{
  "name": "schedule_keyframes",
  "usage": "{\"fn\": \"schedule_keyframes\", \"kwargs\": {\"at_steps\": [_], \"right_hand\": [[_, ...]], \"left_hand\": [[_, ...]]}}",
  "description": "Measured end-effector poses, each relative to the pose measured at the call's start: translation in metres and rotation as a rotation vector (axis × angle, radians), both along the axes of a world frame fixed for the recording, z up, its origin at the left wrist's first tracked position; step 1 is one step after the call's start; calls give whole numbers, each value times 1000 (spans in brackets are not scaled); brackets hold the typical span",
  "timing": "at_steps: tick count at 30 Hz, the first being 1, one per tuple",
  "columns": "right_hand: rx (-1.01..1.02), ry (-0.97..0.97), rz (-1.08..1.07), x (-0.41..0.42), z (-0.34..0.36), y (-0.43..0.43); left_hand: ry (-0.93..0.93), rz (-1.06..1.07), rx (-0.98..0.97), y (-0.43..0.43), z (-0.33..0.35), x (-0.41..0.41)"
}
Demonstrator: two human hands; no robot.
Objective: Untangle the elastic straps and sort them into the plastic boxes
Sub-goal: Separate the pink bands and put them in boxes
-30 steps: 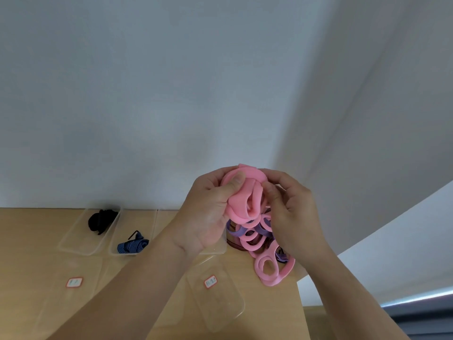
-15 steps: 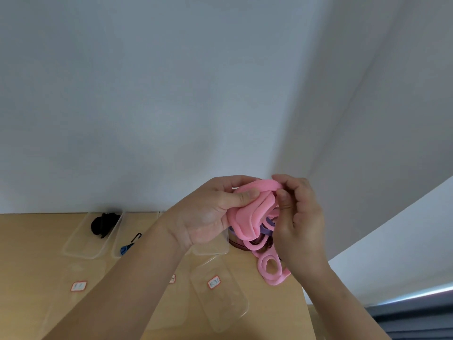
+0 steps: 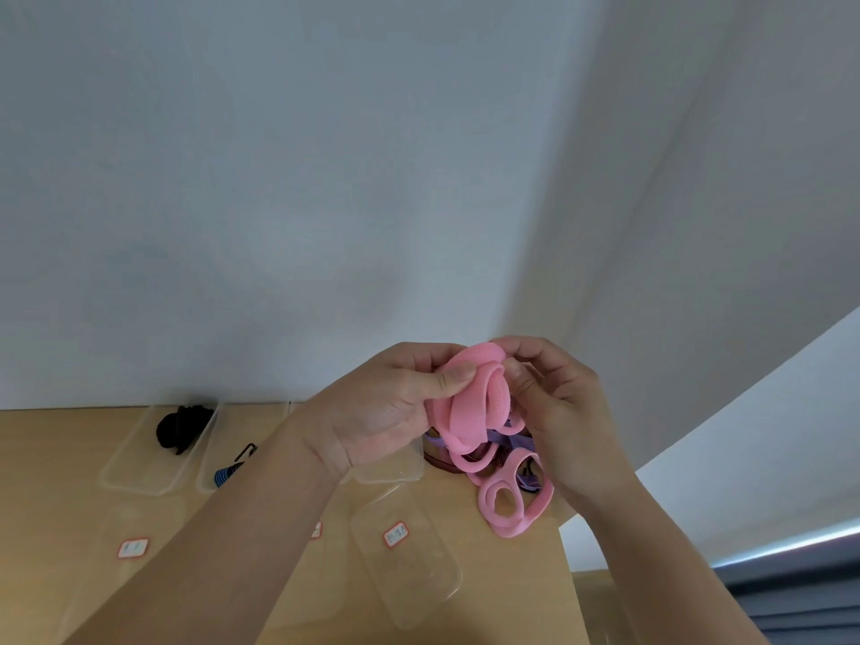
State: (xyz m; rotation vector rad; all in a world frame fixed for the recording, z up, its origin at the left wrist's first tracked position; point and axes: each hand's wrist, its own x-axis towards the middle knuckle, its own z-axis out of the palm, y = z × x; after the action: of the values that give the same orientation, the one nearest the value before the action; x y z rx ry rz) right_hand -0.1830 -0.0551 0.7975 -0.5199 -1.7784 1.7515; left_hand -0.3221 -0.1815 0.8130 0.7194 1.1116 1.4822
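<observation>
Mid-frame above the desk (image 3: 56,481), the left hand (image 3: 386,412) and right hand (image 3: 565,412) each have a closed, pinching grip on the pink strap (image 3: 470,412) — the tangle (image 3: 514,488) hangs below. Seemingly the untangling step; next, tease pink loose for a box (image 3: 419,593).

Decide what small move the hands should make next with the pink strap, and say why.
Probably the right hand should ease its pinched fold of the pink strap away from the left hand, which grips the wide loop. A purple strap and more pink loops hang tangled beneath, so it cannot go into a box yet.
</observation>
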Motion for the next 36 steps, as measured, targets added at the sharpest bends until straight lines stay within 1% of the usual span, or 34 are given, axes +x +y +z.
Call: {"fn": "schedule_keyframes", "kwargs": {"at_steps": [3, 9, 15, 19, 22, 26, 31, 36], "right_hand": [[-75, -14, 24, 0, -3, -1], [-42, -33, -22, -5, -6, -5], [-129, -39, -43, -5, -6, -9], [-232, -86, -15, -3, -9, -14], [-307, -71, 2, -1, -4, -19], [-217, -63, 90, 5, -3, -21], [-228, -104, 60, 4, -6, -24], [-266, -112, -4, 0, -11, -23]], "left_hand": [[19, 17, -18, -3, 0, 0], [-36, -11, 17, -6, 1, 2], [-25, 193, -89, -2, -6, 2], [-54, 269, -104, 1, -9, 4], [-71, 328, -139, 0, -13, 4], [-51, 336, -160, 1, -17, 6], [-20, 345, -184, 1, -20, 8], [-75, 361, -173, 3, -25, 8]]}}
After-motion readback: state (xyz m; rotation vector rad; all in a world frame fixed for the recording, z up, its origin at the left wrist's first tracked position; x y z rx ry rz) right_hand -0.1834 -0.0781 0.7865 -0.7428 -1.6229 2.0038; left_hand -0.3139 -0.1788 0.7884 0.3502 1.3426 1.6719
